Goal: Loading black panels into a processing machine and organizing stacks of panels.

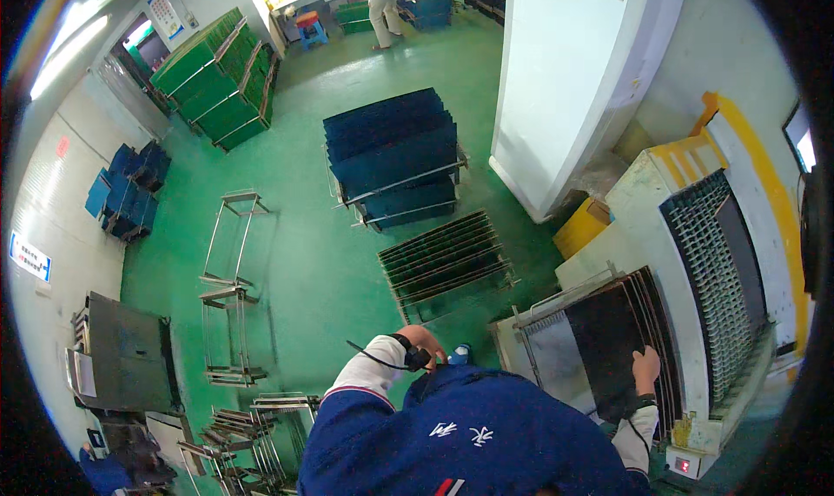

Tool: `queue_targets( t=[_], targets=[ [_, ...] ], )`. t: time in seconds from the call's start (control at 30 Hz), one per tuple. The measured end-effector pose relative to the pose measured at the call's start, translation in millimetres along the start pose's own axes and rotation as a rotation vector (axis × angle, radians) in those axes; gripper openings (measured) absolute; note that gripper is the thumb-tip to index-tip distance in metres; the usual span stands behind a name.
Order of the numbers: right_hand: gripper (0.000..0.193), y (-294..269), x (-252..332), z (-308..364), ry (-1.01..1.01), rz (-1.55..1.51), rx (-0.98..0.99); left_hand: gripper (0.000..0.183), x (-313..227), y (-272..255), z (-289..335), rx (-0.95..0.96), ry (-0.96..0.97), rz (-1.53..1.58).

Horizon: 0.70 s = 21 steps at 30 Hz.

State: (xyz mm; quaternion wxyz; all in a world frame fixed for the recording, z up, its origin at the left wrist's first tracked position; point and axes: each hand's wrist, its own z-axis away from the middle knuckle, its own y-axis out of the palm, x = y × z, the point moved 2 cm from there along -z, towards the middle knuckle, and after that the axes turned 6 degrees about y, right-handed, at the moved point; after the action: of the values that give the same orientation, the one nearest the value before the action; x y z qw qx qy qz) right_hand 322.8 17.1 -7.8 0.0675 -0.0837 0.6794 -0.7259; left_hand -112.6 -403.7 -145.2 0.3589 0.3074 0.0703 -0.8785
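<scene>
At the right of the head view, the dark panel [611, 344] lies nearer our right hand [645, 372] than our left hand [424, 338], its long axis running roughly away from us. Our right fingers curl closed on its edge; our left bends at the waist, and we cannot tell whether it holds anything.

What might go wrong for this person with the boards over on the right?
Perhaps a pinch: the right hand is at the edge of dark boards that stand close together.
Perhaps a snag: a black cord sticks out from the wrist of the left hand and might catch on something.
Perhaps a stumble: a low metal rack sits on the floor just ahead of the visible foot.
</scene>
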Motion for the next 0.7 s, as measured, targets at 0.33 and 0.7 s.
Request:
queue_targets(
  t=[0.33, 0.7],
  targets=[
    [0.039, -23, 27, 22, -0.110, -0.046, 0.123, 0.079, -47, -2, 1, -0.008, -0.013, -0.050],
    [0.035, -176, 10, 41, -0.220, -0.198, -0.314, 0.081, -52, 9, -20, -0.037, 0.041, 0.080]
  ],
)
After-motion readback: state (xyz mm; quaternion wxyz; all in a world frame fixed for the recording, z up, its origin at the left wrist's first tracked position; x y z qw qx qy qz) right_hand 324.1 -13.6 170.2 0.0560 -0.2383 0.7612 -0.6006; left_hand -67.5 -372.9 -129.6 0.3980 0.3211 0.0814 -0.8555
